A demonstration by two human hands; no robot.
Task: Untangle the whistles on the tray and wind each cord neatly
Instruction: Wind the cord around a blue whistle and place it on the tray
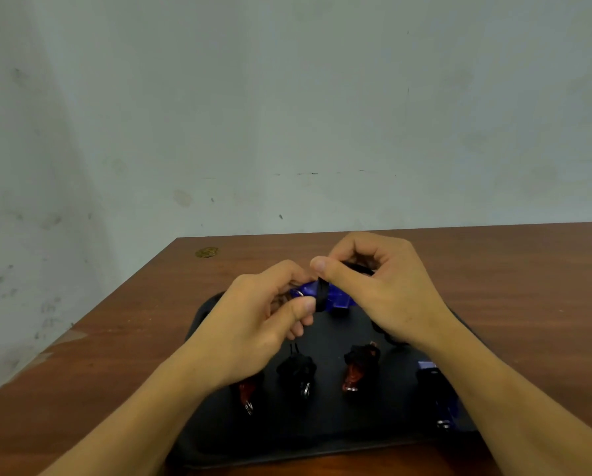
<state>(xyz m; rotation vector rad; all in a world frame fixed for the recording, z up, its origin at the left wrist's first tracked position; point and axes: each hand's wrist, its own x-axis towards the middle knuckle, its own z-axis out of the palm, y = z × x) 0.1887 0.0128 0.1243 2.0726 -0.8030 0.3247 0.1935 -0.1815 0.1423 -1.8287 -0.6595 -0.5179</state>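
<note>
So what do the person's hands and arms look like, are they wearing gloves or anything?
No gloves. The left hand and the right hand are both bare, with short, plain fingernails. Both forearms are bare too, all the way down to the bottom edge of the picture, so no sleeves show. I can't see any rings, watch, bracelets or marks on them.

The left hand (253,324) and right hand (384,286) are bare. Both forearms show uncovered, with short, plain fingernails.
</note>
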